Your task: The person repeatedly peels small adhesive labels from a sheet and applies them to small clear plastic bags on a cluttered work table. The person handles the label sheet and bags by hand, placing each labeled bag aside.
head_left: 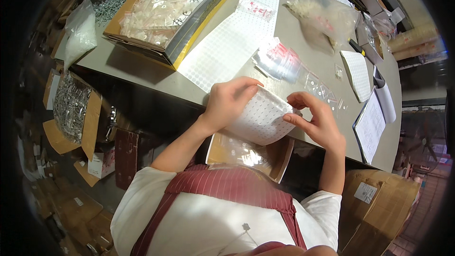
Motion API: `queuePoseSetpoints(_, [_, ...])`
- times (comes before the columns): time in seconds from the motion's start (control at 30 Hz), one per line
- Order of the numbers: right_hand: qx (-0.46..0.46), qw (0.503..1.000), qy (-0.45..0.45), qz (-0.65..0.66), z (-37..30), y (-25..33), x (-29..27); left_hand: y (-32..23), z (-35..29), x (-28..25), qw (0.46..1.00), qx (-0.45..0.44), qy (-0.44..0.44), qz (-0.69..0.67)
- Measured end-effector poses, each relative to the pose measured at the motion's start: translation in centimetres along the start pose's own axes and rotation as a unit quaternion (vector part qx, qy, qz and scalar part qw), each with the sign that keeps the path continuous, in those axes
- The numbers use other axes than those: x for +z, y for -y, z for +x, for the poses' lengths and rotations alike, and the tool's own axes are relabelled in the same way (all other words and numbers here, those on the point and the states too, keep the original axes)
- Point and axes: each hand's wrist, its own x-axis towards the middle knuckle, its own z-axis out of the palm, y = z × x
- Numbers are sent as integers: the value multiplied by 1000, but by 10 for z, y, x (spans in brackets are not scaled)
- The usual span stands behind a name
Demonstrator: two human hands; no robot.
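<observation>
A white sheet of small round stickers (pixel 260 118) hangs curved between my hands at the table's near edge. My left hand (pixel 231 100) pinches its upper left edge between thumb and fingers. On the opposite edge, the thumb and curled fingers of my right hand (pixel 313 119) hold the sheet. Beneath it is an open drawer or box (pixel 227 148) with clear plastic bags in it. Just beyond my hands lie a stack of small clear zip bags (pixel 280 61) and flat bags with small white round pieces (pixel 316 87).
A carton (pixel 173 42) full of small filled bags stands at the back left. More sticker sheets (pixel 215 50) lie beside it. A clear sack (pixel 324 16), a clipboard (pixel 369 128) and another sheet (pixel 355 73) are at right. Cardboard boxes (pixel 379 204) stand below the table.
</observation>
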Motion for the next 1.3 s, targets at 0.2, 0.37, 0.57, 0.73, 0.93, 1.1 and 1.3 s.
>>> queuePoseSetpoints(0.2, [29,996,-54,62,3,-7,17,0,4,-5,983,-15,63,-172])
queuePoseSetpoints(0.37, [-11,998,-51,46,7,-2,26,-3,7,-8,994,-28,107,-7])
queuePoseSetpoints(0.57, [-113,987,-95,-61,12,4,20,-4,3,-3,997,22,64,30])
queuePoseSetpoints(0.73, [-147,974,-94,-148,14,8,23,-3,2,-3,996,36,63,43])
queuePoseSetpoints(0.93, [-198,935,-147,-254,8,5,34,-1,3,-2,997,9,63,54])
queuePoseSetpoints(1.1, [-224,957,-102,-155,7,0,19,7,2,-2,997,20,39,64])
queuePoseSetpoints(1.3, [62,991,-117,-6,47,-63,-30,1,4,-2,997,-9,58,59])
